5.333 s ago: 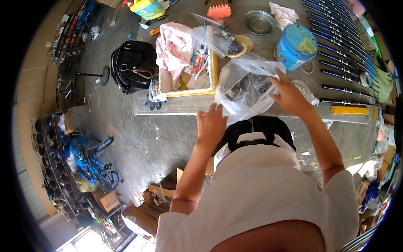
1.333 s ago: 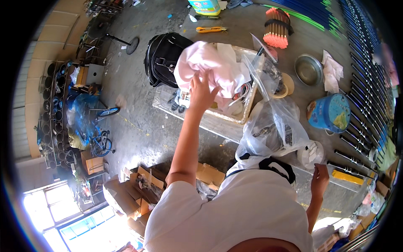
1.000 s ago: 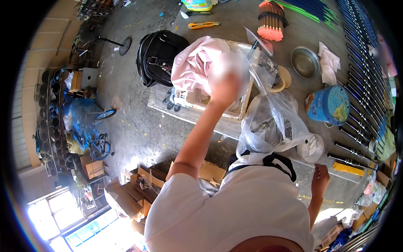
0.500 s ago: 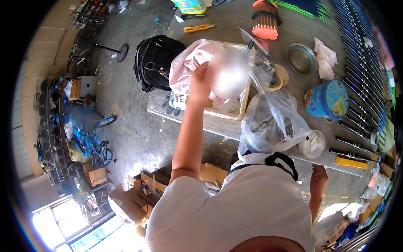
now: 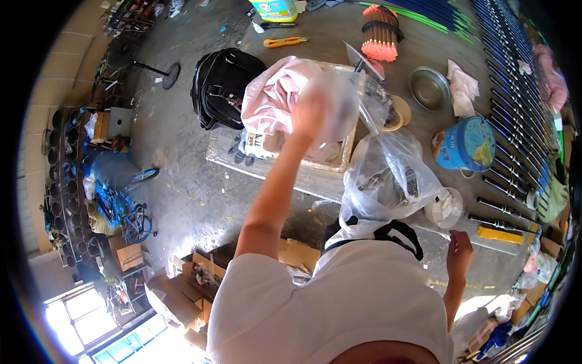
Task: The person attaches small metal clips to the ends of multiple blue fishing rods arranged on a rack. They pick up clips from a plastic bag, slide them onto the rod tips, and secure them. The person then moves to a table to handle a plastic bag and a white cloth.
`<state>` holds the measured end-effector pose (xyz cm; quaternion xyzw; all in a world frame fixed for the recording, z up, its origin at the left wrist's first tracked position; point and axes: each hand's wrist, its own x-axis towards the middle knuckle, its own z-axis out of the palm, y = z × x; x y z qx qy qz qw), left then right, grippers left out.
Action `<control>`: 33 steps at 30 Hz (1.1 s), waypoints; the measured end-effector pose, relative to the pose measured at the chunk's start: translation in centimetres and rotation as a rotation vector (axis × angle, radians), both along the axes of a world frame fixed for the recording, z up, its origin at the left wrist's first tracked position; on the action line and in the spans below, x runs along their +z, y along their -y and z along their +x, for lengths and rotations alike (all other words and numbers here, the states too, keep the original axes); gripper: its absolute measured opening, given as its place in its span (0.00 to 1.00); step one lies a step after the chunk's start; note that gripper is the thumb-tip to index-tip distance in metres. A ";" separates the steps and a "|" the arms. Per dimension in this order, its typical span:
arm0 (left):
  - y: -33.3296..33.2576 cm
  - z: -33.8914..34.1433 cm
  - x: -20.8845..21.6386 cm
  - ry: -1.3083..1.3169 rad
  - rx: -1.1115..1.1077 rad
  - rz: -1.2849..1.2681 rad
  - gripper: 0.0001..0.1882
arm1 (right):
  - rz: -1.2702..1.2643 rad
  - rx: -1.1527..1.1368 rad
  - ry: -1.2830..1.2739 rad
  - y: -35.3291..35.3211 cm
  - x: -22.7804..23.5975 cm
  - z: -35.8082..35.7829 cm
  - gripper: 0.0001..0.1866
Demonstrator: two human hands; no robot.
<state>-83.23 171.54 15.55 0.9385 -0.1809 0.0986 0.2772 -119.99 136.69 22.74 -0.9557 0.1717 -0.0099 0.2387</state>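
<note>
Concrete workshop floor (image 5: 182, 200) spreads below, where the left hand (image 5: 312, 115), raised and blurred, grips a small clear plastic bag (image 5: 336, 109) over the wooden tray (image 5: 339, 164) with pink cloth (image 5: 273, 97), while the right hand (image 5: 459, 252) hangs loosely curled, empty, beside the larger clear bag (image 5: 388, 182).

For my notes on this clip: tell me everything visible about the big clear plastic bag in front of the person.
The clear plastic bag is large, thin and crinkled, glossy where light hits it. It stands slumped and bulging on the long pale board, its mouth gathered loosely at the top. Dark, seemingly metal parts show through its film; what they are is unclear. Its lower edge meets the person's white top. The wooden tray is beside it. Neither hand appears to touch it.
</note>
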 end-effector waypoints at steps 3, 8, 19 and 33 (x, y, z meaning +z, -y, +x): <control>-2.8 1.2 3.4 -0.196 -0.149 -0.569 0.03 | 0.000 -0.037 -0.041 -0.5 -0.3 -0.9 0.08; -5.1 2.0 8.9 -0.472 -0.098 -0.730 0.05 | 0.019 0.012 -0.005 -1.6 0.1 -0.4 0.08; 0.2 0.3 -0.1 -0.142 -0.151 0.386 0.12 | -0.002 0.066 0.045 -2.2 0.8 0.9 0.08; -4.6 1.2 13.5 -0.528 -0.199 -0.879 0.09 | -0.070 0.092 0.073 -2.2 1.2 -0.1 0.09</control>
